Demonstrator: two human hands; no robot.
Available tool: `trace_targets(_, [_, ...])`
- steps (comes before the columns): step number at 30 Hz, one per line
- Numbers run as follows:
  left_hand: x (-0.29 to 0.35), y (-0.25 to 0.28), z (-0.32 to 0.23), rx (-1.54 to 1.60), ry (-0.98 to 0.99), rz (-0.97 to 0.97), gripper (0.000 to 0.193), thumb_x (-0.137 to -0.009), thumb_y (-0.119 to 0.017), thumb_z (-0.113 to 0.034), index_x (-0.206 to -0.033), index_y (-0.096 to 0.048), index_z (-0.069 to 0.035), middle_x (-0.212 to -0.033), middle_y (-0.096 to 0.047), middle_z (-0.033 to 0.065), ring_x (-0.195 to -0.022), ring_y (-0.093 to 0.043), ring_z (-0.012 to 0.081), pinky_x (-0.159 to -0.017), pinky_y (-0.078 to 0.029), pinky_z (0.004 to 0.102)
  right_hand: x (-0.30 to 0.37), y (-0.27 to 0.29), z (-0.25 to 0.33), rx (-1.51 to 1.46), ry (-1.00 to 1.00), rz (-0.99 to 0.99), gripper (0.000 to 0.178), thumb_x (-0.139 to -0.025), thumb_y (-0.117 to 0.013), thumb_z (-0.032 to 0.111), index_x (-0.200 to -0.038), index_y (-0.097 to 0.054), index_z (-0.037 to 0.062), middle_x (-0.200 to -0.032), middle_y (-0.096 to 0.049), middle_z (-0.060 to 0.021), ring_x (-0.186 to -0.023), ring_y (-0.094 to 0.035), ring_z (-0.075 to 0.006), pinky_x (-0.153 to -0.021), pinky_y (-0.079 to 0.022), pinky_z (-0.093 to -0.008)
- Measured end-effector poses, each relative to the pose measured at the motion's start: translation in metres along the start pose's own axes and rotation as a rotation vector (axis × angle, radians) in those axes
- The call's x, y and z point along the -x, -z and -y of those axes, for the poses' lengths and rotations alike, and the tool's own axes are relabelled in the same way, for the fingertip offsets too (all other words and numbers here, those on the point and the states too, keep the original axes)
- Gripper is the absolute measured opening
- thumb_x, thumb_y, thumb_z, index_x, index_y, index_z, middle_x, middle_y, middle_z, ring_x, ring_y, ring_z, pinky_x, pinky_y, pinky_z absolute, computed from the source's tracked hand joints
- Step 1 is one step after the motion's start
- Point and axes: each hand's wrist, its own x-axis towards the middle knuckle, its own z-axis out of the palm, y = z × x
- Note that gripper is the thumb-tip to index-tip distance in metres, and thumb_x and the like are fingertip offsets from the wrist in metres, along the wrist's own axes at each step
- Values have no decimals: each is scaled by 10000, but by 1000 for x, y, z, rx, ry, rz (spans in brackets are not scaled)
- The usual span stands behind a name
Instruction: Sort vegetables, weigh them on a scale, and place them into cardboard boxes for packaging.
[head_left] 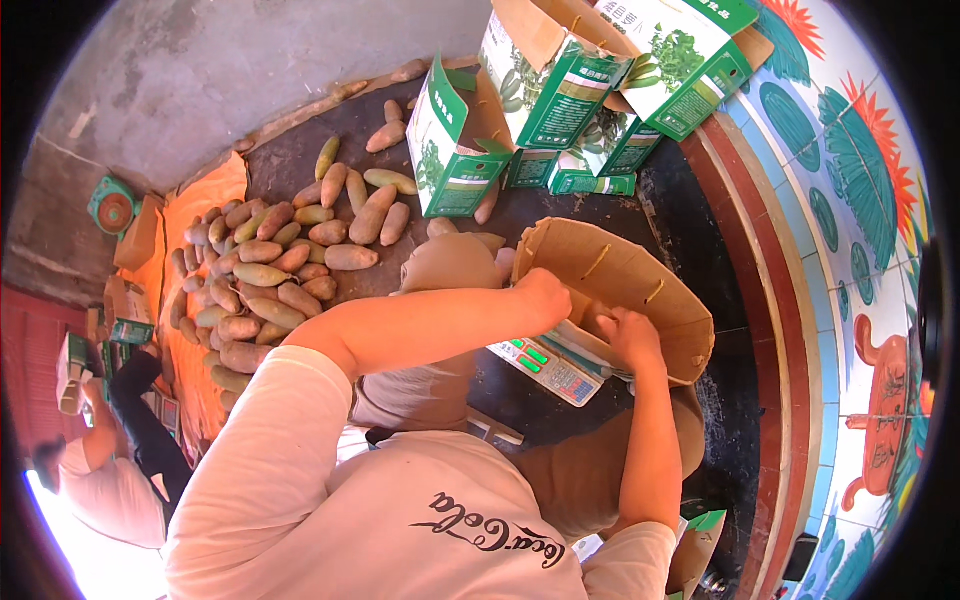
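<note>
An open cardboard box (690, 335) stands in front of me, its brown inside facing up. My left hand (545, 298) is closed at the box's near left rim. At the near wall, my right hand (628, 335) has its fingers bent over the edge, thumb toward the inside. Both hands appear to grip the cardboard; what lies deep in the box is hidden by its walls and my hands. Against the box's near side is a digital scale (570, 383) with a lit green display and a keypad; the box seems to rest on it.
A big pile of long root vegetables (265, 275), pinkish brown and green, lies left on an orange sheet (185, 225). Green-and-white cartons (570, 95) stand at the back. A tiled wall (800, 200) bounds the right. Another person (110, 485) works at far left.
</note>
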Motion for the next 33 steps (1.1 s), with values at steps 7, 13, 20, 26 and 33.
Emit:
trace_targets(7, [-1,-7,2,14,6,-145,123,-737,-589,-120,-751,-711,-126,-778,-685,58,-764,-666,219,-593,-513,351,15,-9,15,-100,226,85,372,-850,-554,390,-980,-638,51,-956,-638,-188,-942,-594,-349,-810,-459,-436])
trace_targets(13, [11,6,18,203,109,-397,98,-754,-609,-179,-789,-681,-121,-830,-673,79,-790,-651,250,-628,-508,358,9,-21,18,164,176,119,283,-823,-596,300,-930,-636,40,-934,-641,-192,-953,-592,-341,-818,-462,-433])
trace_targets(20, [69,9,105,722,390,-1080,189,-789,-614,-230,-892,-641,-74,-880,-647,102,-829,-616,296,-723,-494,384,8,-26,6,121,201,76,270,-829,-587,290,-909,-634,37,-918,-643,-190,-948,-591,-343,-824,-457,-432])
trace_targets(26, [69,-147,151,1003,740,-639,228,-775,-619,-237,-948,-635,-90,-934,-652,125,-892,-622,293,-776,-490,377,8,-24,7,101,182,90,260,-812,-607,256,-973,-632,52,-898,-642,-198,-938,-591,-342,-809,-458,-432])
trace_targets(33, [43,-287,119,1041,998,-237,457,-754,-658,-282,-1167,-520,-143,-1115,-595,142,-1056,-565,298,-887,-457,391,12,-19,13,63,143,131,236,-802,-617,226,-978,-640,71,-896,-638,-198,-894,-598,-347,-777,-464,-429])
